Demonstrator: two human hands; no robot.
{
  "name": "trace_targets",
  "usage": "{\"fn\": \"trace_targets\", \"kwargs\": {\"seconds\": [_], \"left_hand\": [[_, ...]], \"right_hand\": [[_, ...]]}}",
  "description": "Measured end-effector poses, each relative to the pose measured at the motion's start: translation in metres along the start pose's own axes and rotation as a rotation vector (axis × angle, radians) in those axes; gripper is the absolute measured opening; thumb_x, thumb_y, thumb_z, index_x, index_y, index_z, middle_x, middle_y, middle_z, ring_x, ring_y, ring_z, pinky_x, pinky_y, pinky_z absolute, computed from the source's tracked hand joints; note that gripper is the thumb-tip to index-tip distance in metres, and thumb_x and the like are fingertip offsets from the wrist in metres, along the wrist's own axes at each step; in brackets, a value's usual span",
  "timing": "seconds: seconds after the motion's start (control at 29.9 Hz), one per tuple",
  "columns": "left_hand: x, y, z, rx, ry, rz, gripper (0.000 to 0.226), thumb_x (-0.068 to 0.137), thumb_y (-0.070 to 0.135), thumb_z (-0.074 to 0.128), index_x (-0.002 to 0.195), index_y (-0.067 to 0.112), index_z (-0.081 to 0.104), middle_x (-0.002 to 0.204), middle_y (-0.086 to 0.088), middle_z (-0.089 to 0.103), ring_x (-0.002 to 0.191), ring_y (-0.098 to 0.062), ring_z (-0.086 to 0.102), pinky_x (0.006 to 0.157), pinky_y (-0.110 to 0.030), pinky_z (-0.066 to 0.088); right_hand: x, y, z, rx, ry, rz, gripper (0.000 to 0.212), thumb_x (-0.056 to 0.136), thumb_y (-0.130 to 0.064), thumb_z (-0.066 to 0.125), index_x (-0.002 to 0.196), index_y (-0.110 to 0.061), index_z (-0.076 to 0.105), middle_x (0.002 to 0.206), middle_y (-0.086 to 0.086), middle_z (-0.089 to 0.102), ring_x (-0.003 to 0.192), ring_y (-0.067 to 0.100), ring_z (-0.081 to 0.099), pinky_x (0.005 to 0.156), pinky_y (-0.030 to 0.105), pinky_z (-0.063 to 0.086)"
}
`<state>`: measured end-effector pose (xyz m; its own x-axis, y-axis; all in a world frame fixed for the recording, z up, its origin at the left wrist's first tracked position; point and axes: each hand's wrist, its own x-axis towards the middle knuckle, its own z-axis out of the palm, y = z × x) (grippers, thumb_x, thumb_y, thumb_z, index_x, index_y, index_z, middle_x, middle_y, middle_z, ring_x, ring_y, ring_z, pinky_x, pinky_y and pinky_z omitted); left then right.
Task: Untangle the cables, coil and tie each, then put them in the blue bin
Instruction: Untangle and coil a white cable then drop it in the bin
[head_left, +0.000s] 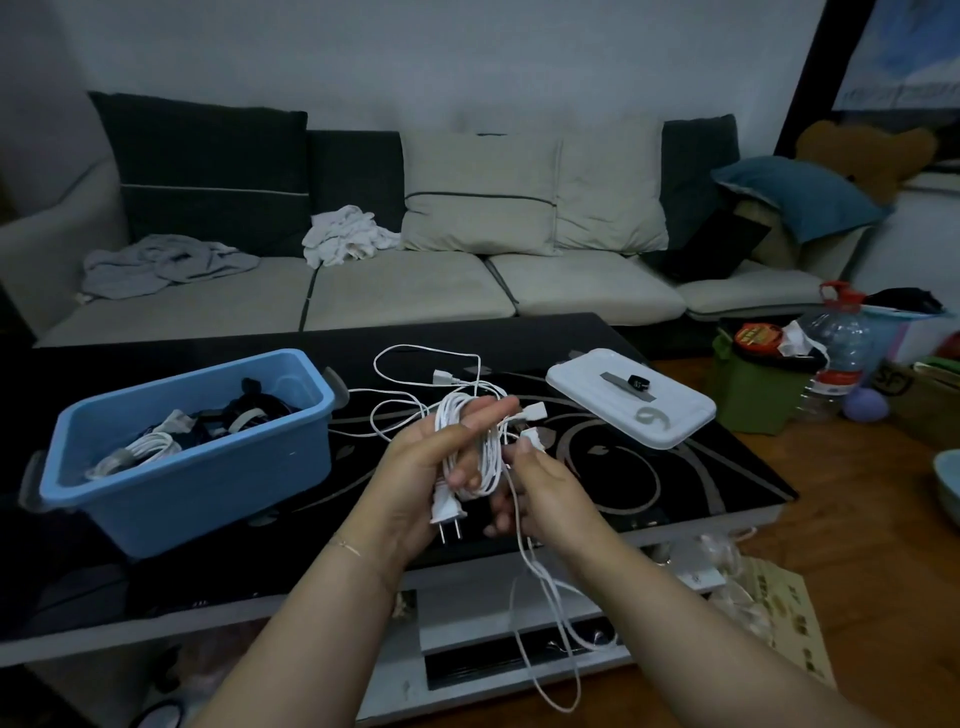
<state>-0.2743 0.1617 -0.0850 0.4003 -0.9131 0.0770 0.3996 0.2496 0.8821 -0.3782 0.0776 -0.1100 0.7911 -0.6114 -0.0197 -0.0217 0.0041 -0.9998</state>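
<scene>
Counted in view: 2 hands, left hand (436, 457) and right hand (535, 483). 1 blue bin (197, 483). 1 white lid (631, 397), with 1 small black item (638, 384) seen on it. 1 white coil (470, 447) is wound round the left hand; 1 two-pin plug (448, 512) is seen hanging below it. At least 2 more white plug ends (535, 410) are counted near the fingertips. 1 sofa (395, 291), 1 water bottle (836, 353). Cables inside the bin cannot be counted.
</scene>
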Motion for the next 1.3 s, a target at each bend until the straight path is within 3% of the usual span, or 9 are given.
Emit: {"fn": "trace_targets", "kwargs": {"seconds": [0.1,0.2,0.27,0.5,0.67,0.74,0.87,1.14,1.3], "left_hand": [[-0.001,0.0,0.003,0.0,0.01,-0.001,0.04,0.087,0.014,0.05,0.121,-0.002,0.063,0.05,-0.005,0.043,0.042,-0.012,0.037,0.054,-0.029,0.041],[-0.004,0.001,0.007,-0.018,0.023,-0.004,0.045,0.083,0.016,0.051,0.121,-0.009,0.055,0.1,-0.021,0.065,0.035,-0.006,0.036,0.043,-0.02,0.042],[-0.004,0.0,0.007,0.0,0.034,-0.012,0.041,0.081,0.016,0.051,0.115,-0.006,0.057,0.113,-0.016,0.069,0.033,-0.003,0.032,0.041,-0.018,0.039],[-0.007,0.001,0.004,-0.123,-0.041,-0.126,0.03,0.077,0.007,0.051,0.094,-0.004,0.072,0.072,-0.011,0.071,0.051,-0.016,0.065,0.048,-0.022,0.051],[-0.011,0.0,0.011,-0.152,-0.062,-0.062,0.022,0.08,-0.002,0.059,0.062,-0.006,0.07,0.107,-0.018,0.07,0.101,-0.033,0.068,0.088,-0.037,0.056],[-0.01,-0.001,0.013,-0.215,-0.023,-0.05,0.014,0.081,-0.001,0.058,0.081,-0.011,0.068,0.103,-0.022,0.07,0.097,-0.033,0.07,0.08,-0.038,0.059],[-0.008,-0.001,0.017,-0.248,0.073,-0.006,0.046,0.08,0.006,0.052,0.124,-0.009,0.049,0.113,-0.02,0.068,0.075,-0.022,0.073,0.066,-0.03,0.059],[0.001,-0.004,0.011,0.065,0.249,0.137,0.017,0.099,0.002,0.044,0.102,0.018,0.05,0.118,-0.005,0.06,0.103,-0.018,0.067,0.069,-0.025,0.058],[0.007,-0.013,0.012,0.359,0.252,0.149,0.02,0.101,0.004,0.04,0.098,0.023,0.045,0.092,0.01,0.049,0.074,-0.009,0.07,0.074,-0.031,0.055]], "right_hand": [[0.0,0.002,0.002,-0.12,0.015,-0.039,0.038,0.105,-0.031,0.028,0.092,-0.008,0.056,0.058,0.003,0.046,0.043,0.009,0.043,0.052,0.03,0.047],[0.003,0.006,0.001,-0.262,0.049,-0.058,0.037,0.104,-0.03,0.033,0.077,-0.014,0.053,0.046,-0.005,0.043,0.04,0.008,0.04,0.047,0.028,0.043],[0.005,0.007,-0.001,-0.277,0.067,-0.041,0.038,0.103,-0.03,0.036,0.078,-0.008,0.055,0.04,-0.009,0.04,0.037,0.007,0.036,0.043,0.025,0.039],[0.002,0.005,0.0,-0.267,0.026,-0.012,0.035,0.101,-0.027,0.04,0.071,-0.02,0.055,0.043,-0.008,0.039,0.039,0.008,0.035,0.04,0.02,0.032],[0.005,0.002,-0.003,-0.319,0.021,0.045,0.028,0.099,-0.021,0.041,0.074,-0.022,0.055,0.048,-0.006,0.044,0.046,0.012,0.039,0.048,0.024,0.031],[0.005,0.002,-0.003,-0.261,-0.004,0.076,0.026,0.098,-0.026,0.041,0.076,-0.021,0.054,0.05,-0.005,0.042,0.048,0.012,0.037,0.048,0.023,0.03],[0.003,0.004,0.002,-0.058,-0.107,0.141,0.03,0.102,-0.025,0.035,0.075,-0.02,0.048,0.048,-0.005,0.039,0.042,0.009,0.031,0.045,0.022,0.027],[-0.006,0.005,-0.007,-0.573,-0.321,-0.022,0.021,0.102,-0.017,0.04,0.12,-0.021,0.049,0.059,-0.003,0.052,0.051,0.005,0.045,0.053,0.018,0.036],[-0.009,-0.001,-0.015,-0.917,-0.276,-0.167,0.01,0.098,-0.034,0.047,0.09,-0.033,0.052,0.064,-0.004,0.056,0.061,0.011,0.054,0.065,0.033,0.045]]}}
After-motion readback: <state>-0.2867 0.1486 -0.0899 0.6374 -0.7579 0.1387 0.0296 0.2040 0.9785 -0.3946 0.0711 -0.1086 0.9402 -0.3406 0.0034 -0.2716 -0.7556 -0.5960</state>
